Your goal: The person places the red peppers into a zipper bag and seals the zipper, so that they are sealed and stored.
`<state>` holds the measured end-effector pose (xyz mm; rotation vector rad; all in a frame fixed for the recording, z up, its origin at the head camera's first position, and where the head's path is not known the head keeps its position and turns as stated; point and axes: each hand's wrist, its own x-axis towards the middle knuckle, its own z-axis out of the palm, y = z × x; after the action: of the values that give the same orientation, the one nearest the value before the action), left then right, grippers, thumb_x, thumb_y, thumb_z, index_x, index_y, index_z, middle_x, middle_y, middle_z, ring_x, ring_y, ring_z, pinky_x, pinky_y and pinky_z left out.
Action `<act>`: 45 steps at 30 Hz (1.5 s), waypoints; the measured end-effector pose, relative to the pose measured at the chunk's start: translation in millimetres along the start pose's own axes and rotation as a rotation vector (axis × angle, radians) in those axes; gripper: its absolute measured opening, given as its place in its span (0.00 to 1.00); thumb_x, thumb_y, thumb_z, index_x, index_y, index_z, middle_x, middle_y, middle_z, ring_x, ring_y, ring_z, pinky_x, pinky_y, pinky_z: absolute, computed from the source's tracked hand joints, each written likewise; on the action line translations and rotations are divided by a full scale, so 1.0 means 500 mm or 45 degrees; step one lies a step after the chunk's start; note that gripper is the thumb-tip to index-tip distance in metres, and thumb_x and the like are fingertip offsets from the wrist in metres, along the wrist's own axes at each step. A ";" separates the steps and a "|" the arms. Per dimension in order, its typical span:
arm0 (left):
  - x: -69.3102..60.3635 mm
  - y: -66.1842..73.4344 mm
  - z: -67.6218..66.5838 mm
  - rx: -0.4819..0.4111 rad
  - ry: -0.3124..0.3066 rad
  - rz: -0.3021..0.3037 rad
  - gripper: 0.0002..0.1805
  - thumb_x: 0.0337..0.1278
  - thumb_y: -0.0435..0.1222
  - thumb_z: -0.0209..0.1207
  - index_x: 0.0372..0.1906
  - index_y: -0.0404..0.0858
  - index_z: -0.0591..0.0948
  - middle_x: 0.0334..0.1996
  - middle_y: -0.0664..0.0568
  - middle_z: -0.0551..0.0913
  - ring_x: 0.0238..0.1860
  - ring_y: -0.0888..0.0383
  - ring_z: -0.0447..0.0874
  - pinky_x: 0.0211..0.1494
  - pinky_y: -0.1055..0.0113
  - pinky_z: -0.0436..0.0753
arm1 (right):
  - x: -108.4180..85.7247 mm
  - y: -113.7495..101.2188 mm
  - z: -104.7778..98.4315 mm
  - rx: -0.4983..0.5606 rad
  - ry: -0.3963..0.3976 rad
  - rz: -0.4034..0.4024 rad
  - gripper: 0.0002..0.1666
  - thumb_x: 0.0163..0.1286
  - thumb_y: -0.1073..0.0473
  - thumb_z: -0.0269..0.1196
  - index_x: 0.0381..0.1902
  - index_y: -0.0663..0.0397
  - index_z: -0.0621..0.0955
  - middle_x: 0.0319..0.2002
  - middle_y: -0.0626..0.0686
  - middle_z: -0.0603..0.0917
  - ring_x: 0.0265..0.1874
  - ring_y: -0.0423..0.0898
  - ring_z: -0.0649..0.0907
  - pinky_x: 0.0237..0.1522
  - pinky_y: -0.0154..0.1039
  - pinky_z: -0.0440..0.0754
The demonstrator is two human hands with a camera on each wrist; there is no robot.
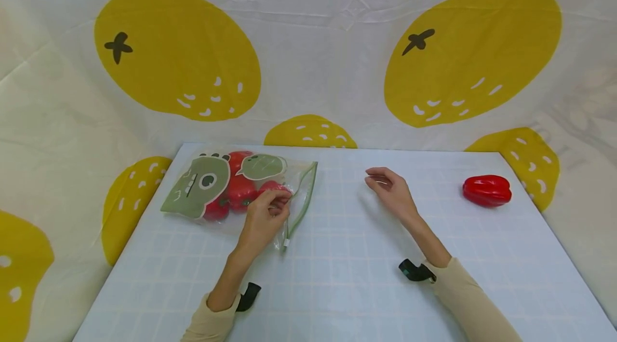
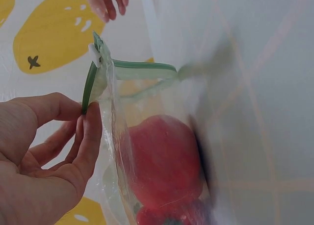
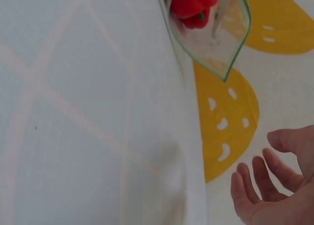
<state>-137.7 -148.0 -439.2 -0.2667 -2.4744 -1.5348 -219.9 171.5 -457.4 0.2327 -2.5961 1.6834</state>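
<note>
A clear zip bag [image 1: 207, 184] with a green monster print lies on the left of the table, several red bell peppers [image 1: 241, 194] inside it. My left hand [image 1: 264, 219] pinches the green-edged rim of its mouth between thumb and fingers, lifting that side so the mouth gapes, as the left wrist view shows. A white slider [image 2: 94, 55] sits at one end of the zip. My right hand [image 1: 392, 192] hovers over the table to the right of the bag, fingers loosely bent, holding nothing. Farther right lies a single red bell pepper [image 1: 487, 190].
The white table [image 1: 337, 288] has a faint grid pattern. Behind it and at both sides hangs a pale cloth [image 1: 318, 63] printed with big yellow fruit. Dark wrist-camera mounts [image 1: 415, 271] sit at both sleeves.
</note>
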 end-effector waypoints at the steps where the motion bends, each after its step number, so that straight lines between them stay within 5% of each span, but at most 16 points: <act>1: 0.000 0.000 0.000 0.000 -0.002 0.001 0.14 0.60 0.27 0.68 0.51 0.34 0.85 0.45 0.43 0.85 0.42 0.53 0.84 0.49 0.70 0.86 | 0.000 0.002 -0.005 0.001 0.018 -0.006 0.23 0.76 0.54 0.64 0.61 0.63 0.80 0.59 0.63 0.82 0.58 0.51 0.81 0.59 0.27 0.78; 14: 0.000 0.002 -0.001 0.003 -0.017 -0.025 0.14 0.60 0.27 0.68 0.51 0.34 0.85 0.46 0.40 0.85 0.43 0.53 0.84 0.50 0.70 0.86 | -0.010 0.032 -0.066 0.018 0.191 -0.097 0.21 0.74 0.57 0.65 0.58 0.67 0.80 0.56 0.64 0.83 0.50 0.34 0.82 0.56 0.23 0.77; 22: 0.000 0.003 0.000 0.007 -0.012 -0.025 0.14 0.60 0.27 0.69 0.51 0.34 0.85 0.46 0.42 0.85 0.43 0.53 0.84 0.50 0.66 0.87 | -0.023 0.024 -0.115 -0.101 0.310 -0.007 0.22 0.75 0.55 0.64 0.59 0.64 0.81 0.55 0.60 0.84 0.49 0.33 0.80 0.59 0.26 0.77; 31: 0.000 0.005 0.000 0.008 -0.016 -0.038 0.14 0.60 0.27 0.68 0.51 0.32 0.84 0.46 0.40 0.85 0.43 0.53 0.84 0.51 0.64 0.88 | -0.028 0.047 -0.168 -0.211 0.466 0.161 0.29 0.75 0.43 0.63 0.63 0.56 0.79 0.60 0.57 0.82 0.60 0.50 0.79 0.67 0.41 0.76; 40: 0.000 0.004 0.001 0.010 -0.011 -0.033 0.14 0.60 0.27 0.69 0.50 0.33 0.85 0.44 0.46 0.85 0.42 0.54 0.84 0.50 0.65 0.87 | -0.038 0.053 -0.220 -0.225 0.615 0.227 0.29 0.75 0.46 0.63 0.66 0.56 0.78 0.64 0.58 0.80 0.65 0.54 0.76 0.71 0.43 0.72; 45: -0.001 0.005 0.000 0.004 -0.014 -0.027 0.14 0.60 0.26 0.68 0.50 0.32 0.85 0.45 0.41 0.85 0.42 0.53 0.84 0.49 0.67 0.87 | -0.040 0.063 -0.247 -0.245 0.691 0.260 0.29 0.75 0.46 0.62 0.68 0.54 0.77 0.66 0.57 0.78 0.66 0.55 0.74 0.72 0.40 0.69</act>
<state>-136.7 -146.8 -437.5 -0.2496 -2.4960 -1.5415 -211.0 298.6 -437.5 -0.4465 -2.3876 1.2896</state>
